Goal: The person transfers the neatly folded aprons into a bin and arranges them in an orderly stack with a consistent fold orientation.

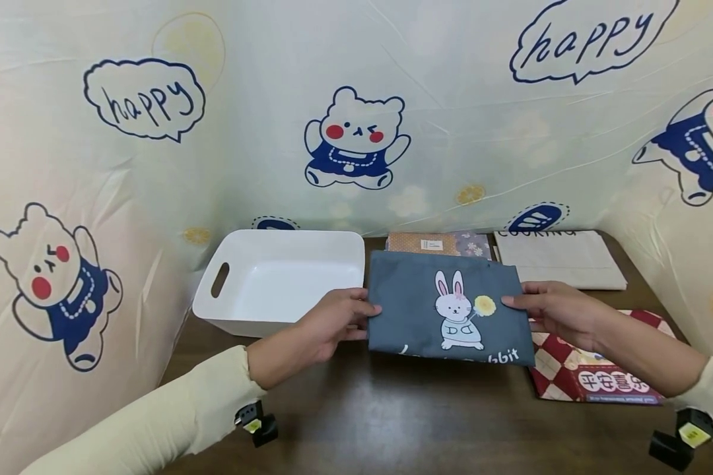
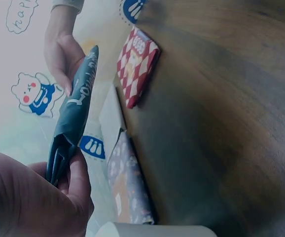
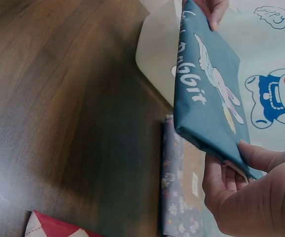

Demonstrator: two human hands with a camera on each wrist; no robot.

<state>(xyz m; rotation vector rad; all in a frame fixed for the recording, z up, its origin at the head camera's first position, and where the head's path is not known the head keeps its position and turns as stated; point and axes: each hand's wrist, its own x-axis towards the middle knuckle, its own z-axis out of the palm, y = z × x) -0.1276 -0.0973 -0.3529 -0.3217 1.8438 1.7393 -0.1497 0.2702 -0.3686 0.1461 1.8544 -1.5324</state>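
A folded dark blue-green cloth (image 1: 404, 310) with a printed white rabbit is held up over the table between both hands. My left hand (image 1: 339, 320) pinches its left edge, thumb on top and fingers beneath. At the opposite edge, my right hand (image 1: 564, 313) grips it the same way, with the fingers (image 3: 216, 180) curled under the folded layers. Seen from the left wrist, the cloth (image 2: 76, 106) is a thick, flat bundle raised off the wood. The lower part of its lettering is folded out of sight in the head view.
A white bin (image 1: 226, 307) with a handle slot stands at the left. Behind the held cloth lies a folded floral cloth (image 1: 472, 244), with a folded off-white cloth (image 1: 561, 260) beside it. A red checkered folded cloth (image 1: 555, 369) lies below my right forearm on the brown table (image 1: 356, 422).
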